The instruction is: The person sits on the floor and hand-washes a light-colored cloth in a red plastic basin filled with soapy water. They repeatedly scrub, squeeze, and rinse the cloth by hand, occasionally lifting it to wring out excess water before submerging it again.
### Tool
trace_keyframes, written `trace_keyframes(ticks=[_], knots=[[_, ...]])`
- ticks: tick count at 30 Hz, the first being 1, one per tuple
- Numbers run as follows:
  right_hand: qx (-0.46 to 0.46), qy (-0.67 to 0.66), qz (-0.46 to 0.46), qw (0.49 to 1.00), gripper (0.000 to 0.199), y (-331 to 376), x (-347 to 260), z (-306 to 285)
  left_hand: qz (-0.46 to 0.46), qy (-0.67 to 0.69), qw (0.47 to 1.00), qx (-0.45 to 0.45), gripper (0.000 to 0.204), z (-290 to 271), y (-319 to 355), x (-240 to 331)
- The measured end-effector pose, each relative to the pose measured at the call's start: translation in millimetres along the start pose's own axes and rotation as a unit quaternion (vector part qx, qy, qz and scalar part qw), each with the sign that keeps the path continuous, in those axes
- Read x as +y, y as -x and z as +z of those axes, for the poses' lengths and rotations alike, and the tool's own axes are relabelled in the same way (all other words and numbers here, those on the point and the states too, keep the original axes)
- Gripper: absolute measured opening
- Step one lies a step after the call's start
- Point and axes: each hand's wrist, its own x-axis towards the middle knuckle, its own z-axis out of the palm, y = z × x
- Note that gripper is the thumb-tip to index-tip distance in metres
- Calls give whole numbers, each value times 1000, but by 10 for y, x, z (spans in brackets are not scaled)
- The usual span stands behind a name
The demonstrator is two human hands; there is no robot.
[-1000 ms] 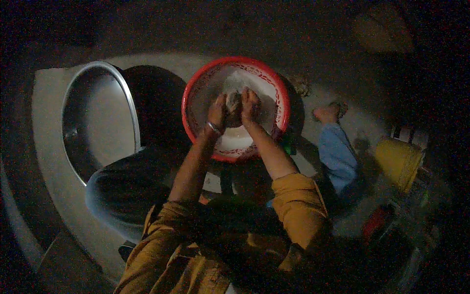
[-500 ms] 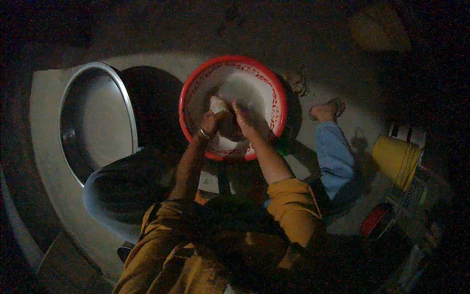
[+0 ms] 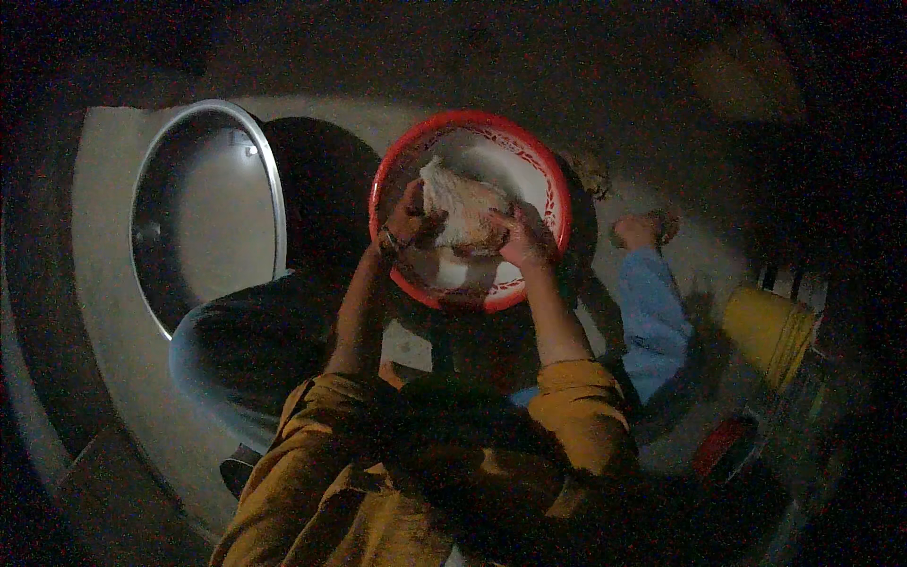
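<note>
A white basin with a red rim (image 3: 565, 203) and a red pattern round its inner wall stands in front of me. Over it I hold a pale, wrinkled whitish-tan piece (image 3: 460, 206); whether it is cloth or something else I cannot tell in this dim light. My left hand (image 3: 408, 219) grips its left side with curled fingers. On the right edge, the bent fingers of my right hand (image 3: 525, 238) close on it from the side. Shadow hides part of the basin's bottom and the undersides of both hands.
At the left a large round metal basin (image 3: 280, 203) stands close to my bent leg (image 3: 227, 350). My bare foot (image 3: 646, 229) rests on the floor right of the red-rimmed basin. Farther right lie a yellow bucket (image 3: 767, 326) and a red round object (image 3: 726, 449).
The piece, bunched up between my hands before, is now spread wider and shows more of its pale surface. My hands have moved apart, the right one farther right.
</note>
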Motion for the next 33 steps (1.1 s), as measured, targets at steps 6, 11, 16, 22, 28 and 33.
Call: trace_keyframes(ticks=[6, 11, 16, 22, 28, 33], knots=[[150, 281, -128, 939, 56, 143, -389, -29, -36, -31, 997, 54, 73, -70, -40, -118], [248, 708, -161, 642, 76, -66, -123, -78, -147, -161, 966, 141, 85, 132, -18, -506], [145, 617, -192, 749, 60, -72, 64, 253, -282, -243, 908, 191, 82, 538, 103, -776], [41, 406, -314, 857, 36, -32, 919, 641, -269, 244, 926, 104, 69, 494, 109, -590], [-79, 423, -424, 797, 29, 498, 746, 1263, -275, 408, 869, 44, 59, 331, 305, -519], [24, 445, -375, 813, 37, 30, 711, 1008, -295, 439, 849, 3, 53, 509, 597, -105]])
